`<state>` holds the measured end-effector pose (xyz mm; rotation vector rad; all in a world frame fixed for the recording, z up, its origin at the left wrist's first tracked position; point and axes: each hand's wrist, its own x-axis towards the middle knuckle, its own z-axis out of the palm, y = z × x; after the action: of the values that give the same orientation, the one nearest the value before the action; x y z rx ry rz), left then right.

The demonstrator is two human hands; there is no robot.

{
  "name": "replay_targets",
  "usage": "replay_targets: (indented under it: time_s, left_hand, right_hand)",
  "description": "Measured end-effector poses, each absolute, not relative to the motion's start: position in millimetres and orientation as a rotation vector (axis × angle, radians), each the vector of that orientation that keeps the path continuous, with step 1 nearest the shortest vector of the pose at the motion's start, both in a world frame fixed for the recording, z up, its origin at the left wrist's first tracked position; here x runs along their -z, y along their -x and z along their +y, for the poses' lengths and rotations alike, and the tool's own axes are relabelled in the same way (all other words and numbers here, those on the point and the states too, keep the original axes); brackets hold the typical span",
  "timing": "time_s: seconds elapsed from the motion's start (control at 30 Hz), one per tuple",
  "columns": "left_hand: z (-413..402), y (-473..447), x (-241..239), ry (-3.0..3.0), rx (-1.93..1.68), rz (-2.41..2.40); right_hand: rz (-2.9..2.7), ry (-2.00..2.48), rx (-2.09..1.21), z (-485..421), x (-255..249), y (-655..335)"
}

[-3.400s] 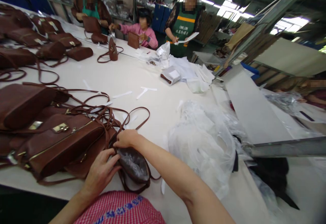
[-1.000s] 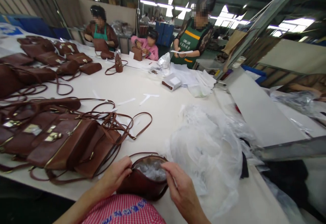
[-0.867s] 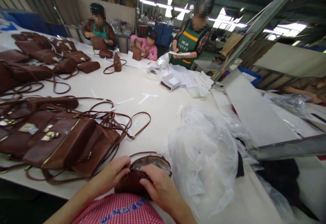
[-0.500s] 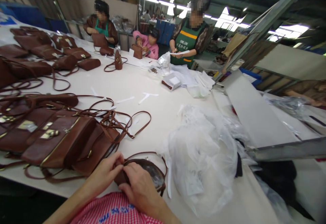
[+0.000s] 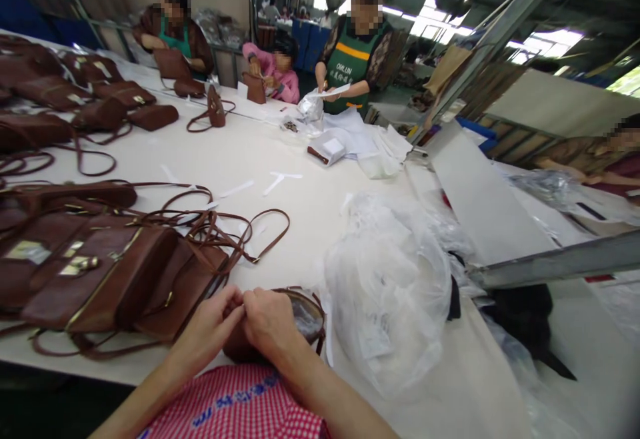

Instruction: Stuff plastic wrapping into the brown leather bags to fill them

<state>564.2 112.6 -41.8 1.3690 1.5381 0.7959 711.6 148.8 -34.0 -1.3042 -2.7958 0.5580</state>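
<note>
A small brown handbag [image 5: 240,347] lies at the table's front edge, close against my checked apron. Its mouth is open, and clear plastic shows inside. At the bag's left end, my left hand [image 5: 220,316] is closed in a pinch. My right hand [image 5: 269,322] is closed too, bent over the near rim, its fingertips meeting those of the left. Both seem to grip the bag's end; the exact part between the fingers is hidden. Just left of my hands lie larger brown leather bags [image 5: 95,272] with gold-coloured clasps and tangled straps [image 5: 210,226].
Crumpled clear plastic bags [image 5: 390,292] are heaped to the right. White paper strips [image 5: 280,179] lie mid-table. More brown bags [image 5: 50,86] cover the far left. Across the table are co-workers, one in a green apron [image 5: 345,66] holding paper. A metal beam [image 5: 560,259] crosses at right.
My right hand has risen and closed its fingers beside the left hand's fingertips. The view has shifted slightly, so the table's contents sit a little further left and higher.
</note>
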Motion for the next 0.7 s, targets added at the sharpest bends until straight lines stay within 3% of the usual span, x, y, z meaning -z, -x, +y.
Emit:
replay_targets:
  time_s: [0.4, 0.7]
  left_hand:
    - [96, -556, 121, -1.907, -0.742, 1.338]
    - [107, -558, 112, -2.106, -0.699, 1.411]
  right_hand:
    - [-2.645, 0.974, -0.219, 130, 77, -721]
    - [-2.165, 1.335, -0.291, 126, 71, -743]
